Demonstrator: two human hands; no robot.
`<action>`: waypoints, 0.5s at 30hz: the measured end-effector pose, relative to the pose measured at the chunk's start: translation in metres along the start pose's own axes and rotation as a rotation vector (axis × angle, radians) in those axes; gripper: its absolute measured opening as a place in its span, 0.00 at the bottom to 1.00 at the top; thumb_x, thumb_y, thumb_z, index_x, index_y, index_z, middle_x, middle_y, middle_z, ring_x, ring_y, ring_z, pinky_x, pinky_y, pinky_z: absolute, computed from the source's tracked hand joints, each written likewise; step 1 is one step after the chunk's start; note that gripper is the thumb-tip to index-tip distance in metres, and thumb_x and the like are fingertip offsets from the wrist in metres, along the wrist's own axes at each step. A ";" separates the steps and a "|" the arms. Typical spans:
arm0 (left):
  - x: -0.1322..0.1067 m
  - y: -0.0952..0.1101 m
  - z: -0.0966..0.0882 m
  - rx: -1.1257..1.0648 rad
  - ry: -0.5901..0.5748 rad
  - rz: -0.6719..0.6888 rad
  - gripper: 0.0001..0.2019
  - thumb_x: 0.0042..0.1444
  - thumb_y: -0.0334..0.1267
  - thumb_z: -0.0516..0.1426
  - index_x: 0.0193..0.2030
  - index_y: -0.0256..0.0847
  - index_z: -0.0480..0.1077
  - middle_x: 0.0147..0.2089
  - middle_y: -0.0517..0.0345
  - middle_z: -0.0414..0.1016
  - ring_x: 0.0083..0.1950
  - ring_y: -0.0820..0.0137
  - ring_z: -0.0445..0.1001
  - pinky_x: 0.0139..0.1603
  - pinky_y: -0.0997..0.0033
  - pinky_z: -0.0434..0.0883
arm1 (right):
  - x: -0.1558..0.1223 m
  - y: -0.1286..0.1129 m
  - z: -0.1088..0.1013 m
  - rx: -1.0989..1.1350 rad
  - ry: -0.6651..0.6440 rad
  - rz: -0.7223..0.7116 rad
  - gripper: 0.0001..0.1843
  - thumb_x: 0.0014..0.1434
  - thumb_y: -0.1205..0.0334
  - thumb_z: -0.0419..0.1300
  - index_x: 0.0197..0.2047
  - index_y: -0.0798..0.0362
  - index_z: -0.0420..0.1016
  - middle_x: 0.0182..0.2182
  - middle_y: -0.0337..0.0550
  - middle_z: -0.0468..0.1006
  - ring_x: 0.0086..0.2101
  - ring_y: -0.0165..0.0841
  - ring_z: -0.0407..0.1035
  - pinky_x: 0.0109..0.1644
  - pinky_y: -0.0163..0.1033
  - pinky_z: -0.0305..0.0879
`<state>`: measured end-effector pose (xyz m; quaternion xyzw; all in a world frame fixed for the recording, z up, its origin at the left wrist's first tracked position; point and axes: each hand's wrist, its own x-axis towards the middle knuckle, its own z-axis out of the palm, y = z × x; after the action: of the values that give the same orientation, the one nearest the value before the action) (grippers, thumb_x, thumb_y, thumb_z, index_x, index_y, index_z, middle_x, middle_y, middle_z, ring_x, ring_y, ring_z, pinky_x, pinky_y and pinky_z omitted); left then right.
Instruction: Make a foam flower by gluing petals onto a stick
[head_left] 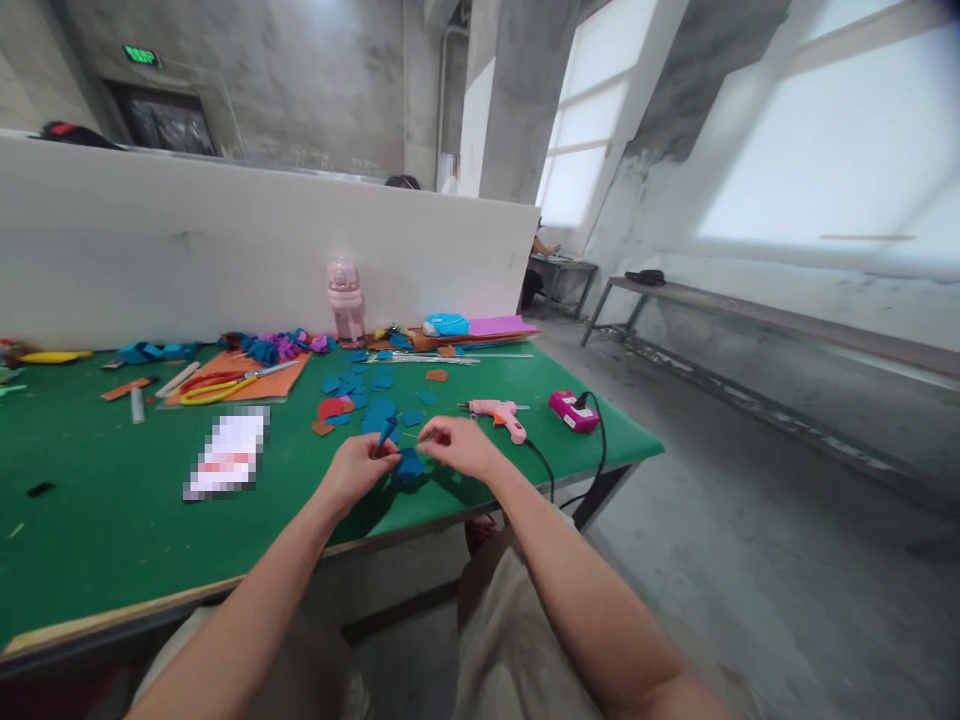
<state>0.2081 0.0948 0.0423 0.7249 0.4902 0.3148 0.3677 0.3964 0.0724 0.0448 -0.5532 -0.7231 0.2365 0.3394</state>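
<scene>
My left hand (363, 468) is closed in a pinch on a small rolled blue piece (387, 432), felt or paper, which stands up from the fingertips. My right hand (459, 447) is close by on the right, thumb and fingers pinched together. A thin pale line (409, 435) shows near its fingertips; what it holds is too small to make out. Just below the hands, a flat blue piece (409, 464) lies on the green tabletop (300, 520). Several blue cut pieces (381, 410) are scattered beyond the left hand, with a red round piece (330, 409) among them.
A pink glue gun (499, 414) lies right of my hands, its black cord hanging over the edge near a magenta power box (574, 411). Yellow-handled scissors (225, 386) rest on orange sheets (281, 377). A pink bottle (346, 305) stands before the white partition (255, 240). Thin rods (442, 358) lie behind.
</scene>
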 end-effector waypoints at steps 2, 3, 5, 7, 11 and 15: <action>0.000 -0.001 0.002 0.067 -0.018 -0.001 0.09 0.40 0.42 0.56 0.23 0.37 0.71 0.18 0.63 0.66 0.21 0.75 0.60 0.23 0.76 0.55 | -0.005 0.015 -0.024 -0.148 0.263 0.121 0.12 0.53 0.53 0.53 0.32 0.52 0.70 0.26 0.38 0.74 0.27 0.28 0.66 0.30 0.31 0.58; 0.000 -0.002 0.002 0.100 -0.028 0.003 0.10 0.40 0.42 0.55 0.23 0.37 0.71 0.18 0.63 0.66 0.21 0.75 0.60 0.23 0.76 0.54 | -0.008 0.024 -0.036 -0.234 0.363 0.227 0.13 0.54 0.52 0.51 0.33 0.52 0.70 0.28 0.40 0.74 0.29 0.29 0.66 0.31 0.32 0.58; 0.001 -0.004 0.004 0.158 -0.040 0.013 0.10 0.41 0.42 0.54 0.22 0.38 0.72 0.18 0.62 0.66 0.21 0.74 0.61 0.23 0.75 0.54 | -0.015 0.044 -0.059 -0.379 0.408 0.486 0.15 0.54 0.52 0.50 0.37 0.53 0.68 0.29 0.43 0.75 0.30 0.31 0.67 0.31 0.33 0.57; 0.003 -0.005 0.005 0.197 -0.037 0.012 0.10 0.41 0.42 0.54 0.22 0.38 0.72 0.18 0.61 0.67 0.22 0.73 0.62 0.23 0.75 0.54 | -0.019 0.062 -0.072 -0.408 0.387 0.572 0.17 0.53 0.52 0.51 0.38 0.57 0.68 0.28 0.48 0.75 0.29 0.34 0.68 0.30 0.34 0.56; 0.004 -0.006 0.004 0.217 -0.030 -0.014 0.08 0.40 0.40 0.54 0.21 0.38 0.70 0.18 0.61 0.69 0.22 0.72 0.65 0.22 0.75 0.54 | -0.017 0.079 -0.072 -0.380 0.244 0.599 0.15 0.48 0.53 0.57 0.32 0.57 0.71 0.22 0.46 0.74 0.26 0.35 0.69 0.28 0.35 0.56; 0.004 -0.006 0.003 0.207 -0.041 -0.034 0.07 0.40 0.39 0.55 0.20 0.39 0.68 0.18 0.61 0.68 0.22 0.72 0.65 0.23 0.75 0.55 | -0.007 0.080 -0.065 -0.368 0.205 0.548 0.08 0.45 0.62 0.59 0.30 0.56 0.72 0.24 0.48 0.76 0.29 0.37 0.70 0.29 0.35 0.56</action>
<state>0.2086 0.0992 0.0359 0.7568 0.5246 0.2416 0.3061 0.4976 0.0856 0.0289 -0.7996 -0.5404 0.1276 0.2287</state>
